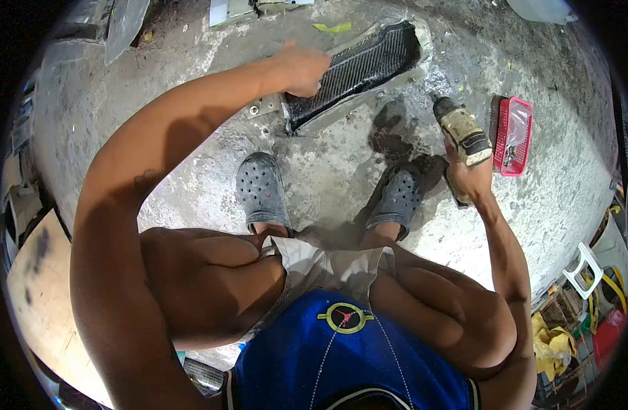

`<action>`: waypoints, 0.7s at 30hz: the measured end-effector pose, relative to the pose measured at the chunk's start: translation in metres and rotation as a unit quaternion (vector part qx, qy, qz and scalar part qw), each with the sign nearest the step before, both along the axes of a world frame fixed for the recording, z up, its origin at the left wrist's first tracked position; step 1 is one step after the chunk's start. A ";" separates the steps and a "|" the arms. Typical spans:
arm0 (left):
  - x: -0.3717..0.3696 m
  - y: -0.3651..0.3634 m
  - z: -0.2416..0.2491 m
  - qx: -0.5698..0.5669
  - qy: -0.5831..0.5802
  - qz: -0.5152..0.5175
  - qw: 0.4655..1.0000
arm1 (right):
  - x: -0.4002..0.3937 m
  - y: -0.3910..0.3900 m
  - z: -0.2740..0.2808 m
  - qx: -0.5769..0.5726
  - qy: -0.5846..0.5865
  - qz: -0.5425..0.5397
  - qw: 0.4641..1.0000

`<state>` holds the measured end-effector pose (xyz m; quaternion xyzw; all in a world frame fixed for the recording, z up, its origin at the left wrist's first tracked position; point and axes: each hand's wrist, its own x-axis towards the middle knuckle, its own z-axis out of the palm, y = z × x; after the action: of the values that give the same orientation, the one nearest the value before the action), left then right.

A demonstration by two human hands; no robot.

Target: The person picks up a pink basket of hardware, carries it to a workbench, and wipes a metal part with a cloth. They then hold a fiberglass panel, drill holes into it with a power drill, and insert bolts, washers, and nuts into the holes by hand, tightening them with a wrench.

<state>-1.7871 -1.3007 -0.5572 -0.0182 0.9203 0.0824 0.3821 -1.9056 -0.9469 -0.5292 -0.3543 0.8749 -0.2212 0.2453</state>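
Observation:
A long mould-like piece (368,65) with a dark, ribbed, glossy inside and a pale rim lies on the concrete floor. My left hand (303,68) is at its left end with the fingers curled, and whatever they may hold is hidden. On the right, my right hand (470,174) is wrapped round the handle of a cordless drill (465,133), whose front end points up and left, toward the piece's right end. A small metal plate with a round fastener (254,110) sits beside the piece's left end.
A pink basket (525,137) with a clear bag and small parts stands right of the drill. My shoes (260,191) are on the floor below the piece. A white plastic frame (584,271) and clutter lie at the lower right, a wooden board (47,301) at the left.

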 end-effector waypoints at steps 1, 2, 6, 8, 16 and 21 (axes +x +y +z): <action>0.000 -0.002 -0.004 0.000 0.000 0.001 1.000 | 0.001 -0.002 0.001 -0.014 0.011 -0.022 1.000; 0.000 -0.004 -0.007 0.006 0.010 0.001 1.000 | -0.002 -0.001 -0.006 -0.063 0.001 -0.039 0.997; -0.008 -0.008 0.002 0.024 0.011 -0.001 1.000 | -0.004 -0.006 -0.006 -0.036 -0.023 -0.079 0.996; -0.006 -0.014 -0.008 0.027 0.049 0.001 0.998 | -0.006 0.001 -0.020 -0.015 -0.022 -0.093 0.995; -0.006 -0.018 -0.009 0.058 0.085 0.039 0.994 | -0.005 0.007 -0.037 0.021 -0.020 -0.126 0.992; -0.005 -0.020 -0.014 0.073 0.123 0.049 0.989 | -0.006 0.001 -0.031 0.015 0.010 -0.153 0.988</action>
<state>-1.7923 -1.3203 -0.5709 -0.0246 0.9497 0.1696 0.2622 -1.9116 -0.9456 -0.5607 -0.2144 0.9246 -0.2391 0.2047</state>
